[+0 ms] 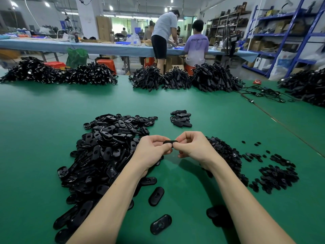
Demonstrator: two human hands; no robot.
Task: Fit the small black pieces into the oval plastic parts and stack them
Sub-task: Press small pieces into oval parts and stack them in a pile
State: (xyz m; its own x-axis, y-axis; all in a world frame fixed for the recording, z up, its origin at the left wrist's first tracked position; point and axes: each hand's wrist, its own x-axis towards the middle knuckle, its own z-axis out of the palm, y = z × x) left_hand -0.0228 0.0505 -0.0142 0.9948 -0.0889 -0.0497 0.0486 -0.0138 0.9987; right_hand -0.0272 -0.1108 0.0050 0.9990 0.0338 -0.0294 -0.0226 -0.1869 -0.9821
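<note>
You are holding one oval plastic part (170, 142) up between both hands, above the green table mat (44, 110), in the gap between the two heaps. Your left hand (154, 148) pinches its left end with curled fingers and thumb, and your right hand (190, 144) pinches its right end the same way. Whether a small black piece is already seated in it, you cannot tell from here, since your fingertips cover most of the part.

Judging by how things lie, you are early in the job. The large heap of oval parts (107, 148) to your left looks barely touched, and a few loose ovals (156, 196) lie near your forearms. To your right sits the heap of small black pieces (226, 154), with more scattered pieces (277, 175) farther out. The only thing that looks like finished work is the small cluster (181, 118) beyond your hands, loosely gathered, not yet a tidy stack. Nearly everything is left to fit and stack.
</note>
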